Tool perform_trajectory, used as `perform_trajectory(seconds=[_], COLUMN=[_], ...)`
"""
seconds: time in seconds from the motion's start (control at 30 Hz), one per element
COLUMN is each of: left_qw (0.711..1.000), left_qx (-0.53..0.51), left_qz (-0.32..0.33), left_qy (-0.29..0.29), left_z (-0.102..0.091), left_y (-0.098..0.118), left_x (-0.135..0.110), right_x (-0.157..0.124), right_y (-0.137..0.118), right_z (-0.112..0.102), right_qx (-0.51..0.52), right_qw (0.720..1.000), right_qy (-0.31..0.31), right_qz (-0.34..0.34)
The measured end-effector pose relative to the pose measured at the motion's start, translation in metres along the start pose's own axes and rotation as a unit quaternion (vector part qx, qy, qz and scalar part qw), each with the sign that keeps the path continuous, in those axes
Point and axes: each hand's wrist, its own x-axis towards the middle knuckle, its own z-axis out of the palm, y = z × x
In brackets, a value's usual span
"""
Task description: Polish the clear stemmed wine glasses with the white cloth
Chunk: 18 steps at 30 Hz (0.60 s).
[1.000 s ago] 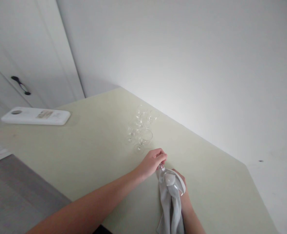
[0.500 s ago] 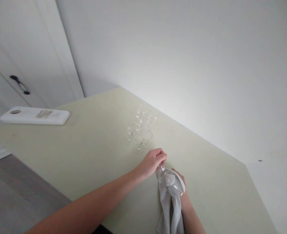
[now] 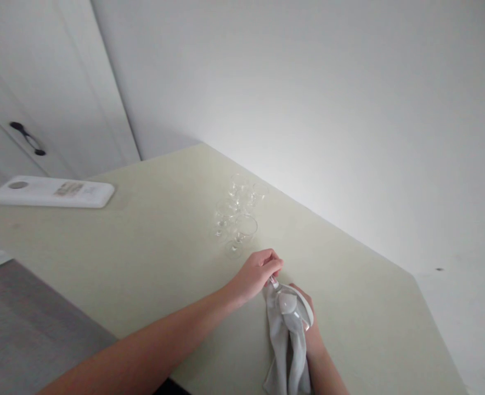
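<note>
My left hand (image 3: 257, 273) is closed in a pinch on the stem of a clear stemmed glass (image 3: 288, 304) lying tilted above the pale green table (image 3: 152, 258). A grey cloth (image 3: 287, 351) wraps the bowl of that glass and hangs down. My right hand (image 3: 313, 329) is mostly hidden behind the cloth and glass and grips them from the far side. Just beyond my left hand stand several clear stemmed glasses (image 3: 238, 216) in a tight group, upright.
A flat white board (image 3: 53, 192) with a round hole and a label lies at the table's far left. White cabinet doors with a dark handle (image 3: 26, 138) stand behind it. A white wall runs along the table's far edge. Grey floor shows at lower left.
Both hands, the glass and the cloth stay in place. The view has drifted slightly, so the board and handle sit a little further left.
</note>
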Motion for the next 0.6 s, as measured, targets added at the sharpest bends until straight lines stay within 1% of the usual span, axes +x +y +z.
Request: perform_trajectory(seconds=[0.1, 0.17, 0.4, 0.6], left_qw=[1.000, 1.000, 0.998, 0.998], left_qx=[0.006, 0.010, 0.044, 0.039], left_qz=[0.008, 0.015, 0.049, 0.050], left_qy=[-0.004, -0.004, -0.005, 0.011], left_z=[0.000, 0.000, 0.000, 0.000], left_y=[0.001, 0.003, 0.014, 0.008], left_x=[-0.002, -0.005, -0.015, -0.013], right_x=[0.001, 0.000, -0.002, 0.000], right_y=[0.003, 0.004, -0.005, -0.005], right_z=[-0.001, -0.002, -0.002, -0.001], right_qx=[0.027, 0.030, 0.021, 0.044], right_qw=[0.999, 0.998, 0.998, 0.996], right_qy=[-0.010, -0.014, -0.012, -0.009], right_qz=[0.039, 0.051, 0.062, 0.074])
